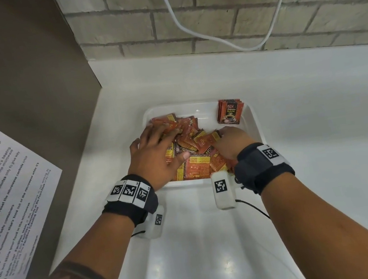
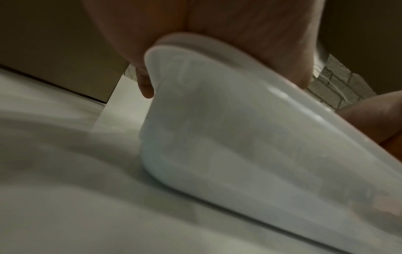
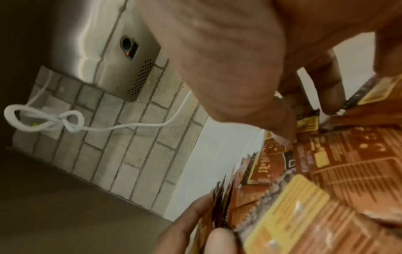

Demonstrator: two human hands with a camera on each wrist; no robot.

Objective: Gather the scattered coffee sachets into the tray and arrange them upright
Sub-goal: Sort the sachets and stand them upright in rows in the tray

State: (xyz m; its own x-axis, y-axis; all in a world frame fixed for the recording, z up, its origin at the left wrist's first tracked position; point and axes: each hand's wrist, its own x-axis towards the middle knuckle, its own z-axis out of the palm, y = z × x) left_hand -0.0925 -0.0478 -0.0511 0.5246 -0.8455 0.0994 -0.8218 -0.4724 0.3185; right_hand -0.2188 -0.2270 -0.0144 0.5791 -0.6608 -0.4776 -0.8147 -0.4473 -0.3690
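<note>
Pressing our left hand (image 1: 156,153) flat, fingers straight, on loose sachets (image 1: 195,159) in tray (image 1: 253,124) | right hand (image 1: 232,141) fingers curled, pinching sachets | upright stack (image 1: 230,112) far corner

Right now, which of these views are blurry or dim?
Head view: bright, only the left hand slightly smeared. Left wrist view: dim, white plastic tray soft and close. Right wrist view: orange coffee sachets motion-blurred, brick wall sharper.
</note>
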